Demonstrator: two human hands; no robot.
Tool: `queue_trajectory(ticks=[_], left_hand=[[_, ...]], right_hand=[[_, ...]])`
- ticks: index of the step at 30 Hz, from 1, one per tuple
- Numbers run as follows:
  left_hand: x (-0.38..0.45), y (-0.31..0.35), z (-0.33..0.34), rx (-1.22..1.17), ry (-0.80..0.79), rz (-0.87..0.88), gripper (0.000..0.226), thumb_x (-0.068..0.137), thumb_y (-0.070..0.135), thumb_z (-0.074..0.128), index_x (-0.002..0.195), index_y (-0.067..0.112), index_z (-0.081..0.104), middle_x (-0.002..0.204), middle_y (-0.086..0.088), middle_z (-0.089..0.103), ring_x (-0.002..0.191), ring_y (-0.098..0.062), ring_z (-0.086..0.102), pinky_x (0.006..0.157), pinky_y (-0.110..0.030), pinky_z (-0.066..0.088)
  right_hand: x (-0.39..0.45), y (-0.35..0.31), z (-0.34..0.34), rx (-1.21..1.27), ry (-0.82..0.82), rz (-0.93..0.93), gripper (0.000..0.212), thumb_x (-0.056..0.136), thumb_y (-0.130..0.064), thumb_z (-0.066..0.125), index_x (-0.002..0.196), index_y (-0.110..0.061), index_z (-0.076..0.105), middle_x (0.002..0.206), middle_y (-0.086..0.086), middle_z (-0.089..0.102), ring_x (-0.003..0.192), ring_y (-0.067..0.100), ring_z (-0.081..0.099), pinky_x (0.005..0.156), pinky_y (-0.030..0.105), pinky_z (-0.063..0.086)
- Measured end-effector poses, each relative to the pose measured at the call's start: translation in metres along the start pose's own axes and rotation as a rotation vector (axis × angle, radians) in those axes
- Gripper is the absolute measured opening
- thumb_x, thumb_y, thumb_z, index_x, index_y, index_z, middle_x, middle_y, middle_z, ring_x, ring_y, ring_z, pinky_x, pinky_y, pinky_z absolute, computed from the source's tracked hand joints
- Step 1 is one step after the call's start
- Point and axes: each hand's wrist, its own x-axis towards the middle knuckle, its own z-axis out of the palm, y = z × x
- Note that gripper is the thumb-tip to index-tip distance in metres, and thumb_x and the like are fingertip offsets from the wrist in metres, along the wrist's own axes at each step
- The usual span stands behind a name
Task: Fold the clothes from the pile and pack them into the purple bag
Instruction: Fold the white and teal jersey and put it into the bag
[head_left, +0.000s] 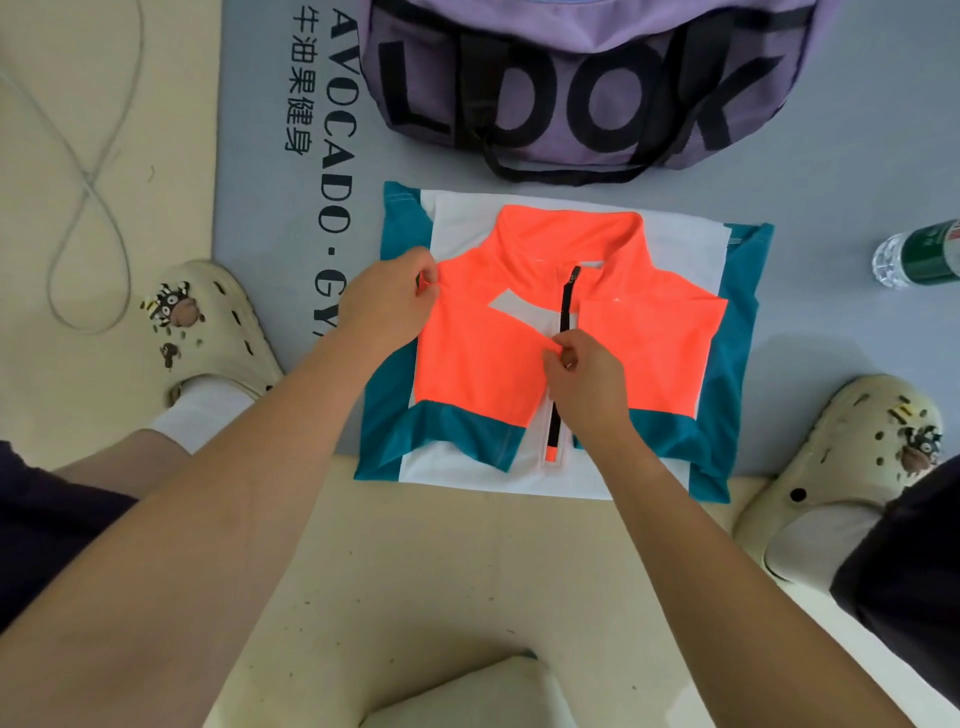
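An orange, teal and white zip jacket (644, 332) lies folded into a rough square on the grey mat, collar pointing away from me. My left hand (387, 301) pinches the orange fabric at the jacket's left shoulder edge. Near the black zipper in the middle, my right hand (582, 374) pinches the orange cloth with curled fingers. The purple bag (587, 78) with large black letters sits just beyond the jacket, its black strap drooping toward the collar.
A grey mat (270, 208) with black lettering covers the floor under the jacket and bag. A plastic water bottle (919, 254) lies at the right edge. My feet in cream clogs (218, 322) flank the jacket. A thin cable (88, 171) loops at far left.
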Motion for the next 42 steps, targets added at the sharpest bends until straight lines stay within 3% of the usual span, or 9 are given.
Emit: queue_trajectory(ticks=[5,10,13,19,24,28,32,37,42], left_hand=[[0.002,-0.004,-0.002,-0.012,-0.057,-0.004,0.009,0.092,0.033,0.059,0.099,0.027,0.060,0.068,0.013,0.047,0.072,-0.014,0.051,0.064,-0.031,0.039],[0.002,-0.002,0.000,0.027,0.062,-0.014,0.009,0.098,0.025,0.051,0.101,0.019,0.056,0.072,0.008,0.050,0.076,-0.023,0.055,0.061,-0.035,0.042],[-0.007,0.003,0.007,0.031,0.126,-0.042,0.019,0.096,0.028,0.052,0.112,0.018,0.050,0.083,0.000,0.058,0.076,-0.024,0.056,0.061,-0.034,0.039],[-0.048,0.010,0.033,-0.068,0.164,-0.173,0.021,0.091,0.036,0.061,0.093,0.018,0.050,0.077,0.003,0.057,0.075,-0.024,0.058,0.061,-0.033,0.039],[-0.092,0.037,0.061,-0.012,0.057,0.022,0.024,0.089,0.045,0.061,0.095,0.022,0.058,0.078,0.007,0.058,0.076,-0.023,0.061,0.060,-0.031,0.040],[-0.101,0.057,0.071,0.164,-0.209,0.033,0.038,0.095,0.048,0.049,0.122,0.022,0.040,0.103,-0.002,0.064,0.091,-0.029,0.063,0.069,-0.038,0.049],[-0.104,0.085,0.072,0.213,-0.089,0.050,0.035,0.097,0.044,0.044,0.116,0.014,0.045,0.095,-0.006,0.060,0.085,-0.031,0.061,0.061,-0.036,0.043],[-0.116,0.128,0.095,0.293,-0.165,0.437,0.048,0.093,0.036,0.049,0.138,0.017,0.047,0.135,-0.007,0.048,0.122,-0.028,0.045,0.089,-0.040,0.045],[-0.128,0.130,0.120,0.529,-0.474,0.416,0.071,0.097,0.050,0.042,0.156,0.022,0.013,0.165,0.001,0.000,0.151,-0.020,-0.001,0.111,-0.044,0.028]], right_hand=[[0.026,-0.005,-0.004,0.074,0.047,0.018,0.014,0.088,-0.018,0.067,0.076,-0.016,0.060,0.061,-0.014,0.047,0.056,0.000,0.044,0.056,0.009,0.033],[0.043,-0.010,-0.007,0.061,0.083,0.043,0.021,0.085,-0.028,0.072,0.081,-0.008,0.065,0.069,-0.002,0.059,0.067,0.015,0.053,0.063,0.025,0.039],[0.036,-0.008,-0.008,0.068,0.113,0.071,0.019,0.085,-0.032,0.071,0.082,-0.015,0.063,0.067,-0.013,0.053,0.067,0.012,0.051,0.062,0.026,0.037],[0.002,0.004,0.006,-0.077,-0.003,0.127,0.024,0.083,-0.036,0.073,0.078,-0.018,0.058,0.064,-0.009,0.054,0.062,0.012,0.053,0.057,0.029,0.040],[-0.011,0.002,0.002,-0.132,0.009,0.048,0.015,0.090,-0.029,0.062,0.085,-0.018,0.053,0.064,-0.005,0.053,0.068,0.022,0.056,0.058,0.032,0.042],[-0.023,0.014,-0.028,-0.070,0.232,0.068,0.020,0.089,-0.030,0.062,0.101,-0.018,0.051,0.082,-0.002,0.055,0.073,0.017,0.052,0.059,0.032,0.038],[-0.039,0.063,-0.082,-0.057,0.491,0.236,0.045,0.083,-0.028,0.072,0.113,-0.006,0.047,0.112,0.010,0.048,0.100,0.026,0.051,0.082,0.036,0.043],[-0.067,0.121,-0.121,0.059,0.263,0.560,0.066,0.071,-0.048,0.081,0.111,-0.008,0.047,0.106,0.004,0.055,0.090,0.020,0.054,0.075,0.031,0.045],[-0.086,0.147,-0.121,-0.024,0.110,0.476,0.024,0.080,-0.027,0.078,0.082,-0.017,0.056,0.073,-0.007,0.057,0.073,0.016,0.058,0.051,0.018,0.034]])
